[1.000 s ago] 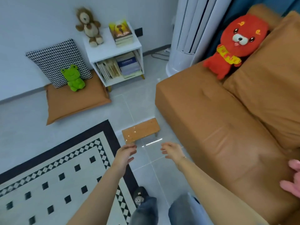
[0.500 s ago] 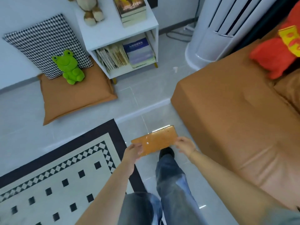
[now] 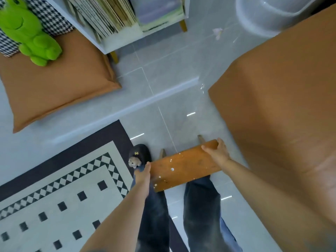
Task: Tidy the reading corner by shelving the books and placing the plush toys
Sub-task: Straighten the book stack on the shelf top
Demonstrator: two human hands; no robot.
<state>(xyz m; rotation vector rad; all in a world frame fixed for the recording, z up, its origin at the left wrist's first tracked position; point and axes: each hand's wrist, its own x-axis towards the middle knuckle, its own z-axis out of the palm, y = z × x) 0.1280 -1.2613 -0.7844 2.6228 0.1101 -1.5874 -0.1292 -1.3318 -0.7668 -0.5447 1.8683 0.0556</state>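
Observation:
A small wooden stool (image 3: 183, 168) with white paint specks hangs just above the tiled floor in front of my legs. My left hand (image 3: 143, 172) grips its left end and my right hand (image 3: 217, 151) grips its right end. At the top of the view a white shelf unit (image 3: 125, 40) holds upright books (image 3: 107, 15) and a flat stack of books (image 3: 158, 13). A green frog plush (image 3: 31, 31) sits on an orange floor cushion (image 3: 54, 84), leaning on a checked pillow (image 3: 54, 19).
An orange sofa (image 3: 283, 110) fills the right side. A patterned black and cream rug (image 3: 60, 188) covers the lower left. The white base of a standing fan unit (image 3: 263, 15) is at the top right. My slipper (image 3: 139, 155) rests at the rug's edge.
Both hands reached the stool, took hold of its ends and lifted it toward my legs. My view dropped lower and closer to the floor.

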